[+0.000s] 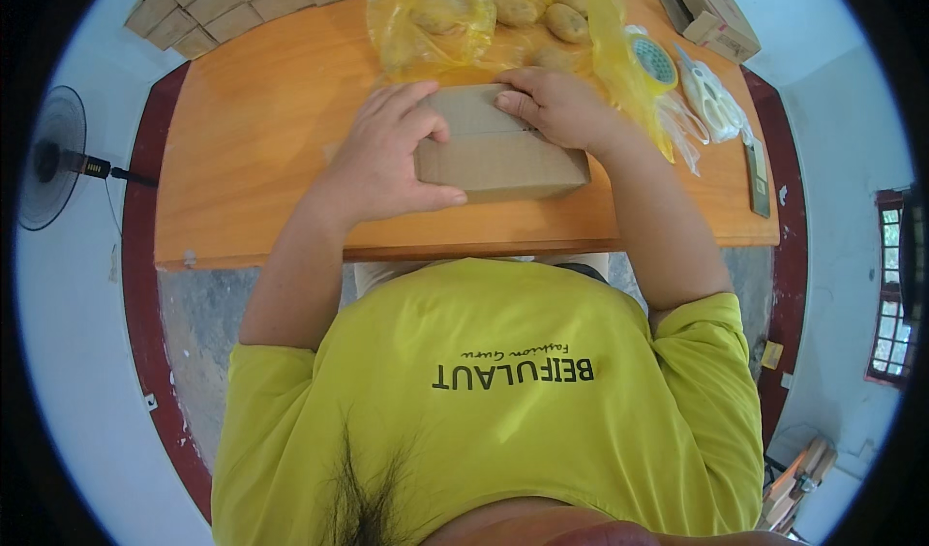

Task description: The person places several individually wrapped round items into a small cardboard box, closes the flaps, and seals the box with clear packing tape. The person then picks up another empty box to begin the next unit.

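Observation:
A closed brown cardboard box (pixel 493 160) sits on the orange wooden table in front of me, near its front edge. My left hand (pixel 395 150) grips the box's left end, its thumb along the near side and its fingers curled over the top. My right hand (pixel 551 110) rests over the far right corner, with the thumb on the top face and the fingers around the far edge. A seam runs across the box's top between my hands. What the box contains is hidden.
Beyond the box, a yellow plastic bag (pixel 435 19) lies with several potatoes (pixel 566 23). To the right are a tape roll (pixel 655 63), white-handled scissors (pixel 715 103) and a flat dark bar (pixel 758 179). Small cartons (pixel 218 1) are stacked far left; an opened carton (pixel 715 12) stands far right.

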{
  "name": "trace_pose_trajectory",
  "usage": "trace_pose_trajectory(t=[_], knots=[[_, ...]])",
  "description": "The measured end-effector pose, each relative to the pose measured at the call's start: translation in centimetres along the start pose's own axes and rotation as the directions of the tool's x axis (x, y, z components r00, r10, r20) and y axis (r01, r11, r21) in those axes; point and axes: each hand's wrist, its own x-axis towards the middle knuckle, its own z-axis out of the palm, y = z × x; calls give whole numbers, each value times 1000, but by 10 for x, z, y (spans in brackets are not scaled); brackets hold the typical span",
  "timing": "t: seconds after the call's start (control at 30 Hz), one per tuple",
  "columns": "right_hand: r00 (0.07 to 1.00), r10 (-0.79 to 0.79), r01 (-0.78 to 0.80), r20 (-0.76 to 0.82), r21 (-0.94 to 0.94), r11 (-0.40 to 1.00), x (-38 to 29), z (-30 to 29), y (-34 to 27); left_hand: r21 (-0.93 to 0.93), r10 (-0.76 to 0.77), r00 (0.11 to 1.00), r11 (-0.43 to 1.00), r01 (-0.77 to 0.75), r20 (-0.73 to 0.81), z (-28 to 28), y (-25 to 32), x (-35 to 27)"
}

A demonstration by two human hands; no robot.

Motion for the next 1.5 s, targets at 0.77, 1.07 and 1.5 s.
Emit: trace_pose_trajectory(t=[0.77,1.07,1.5], knots=[[983,-170,181,65,-260,948,-19,-2,-59,-46,59,998,997,-58,31,3,12,7],[962,-231,262,146,-252,931,-24,13,-47,-62,113,994,992,-114,-14,9,9,4],[959,-271,285,87,-240,928,-24,13,-49,1,65,988,998,-66,139,-11,2,1]])
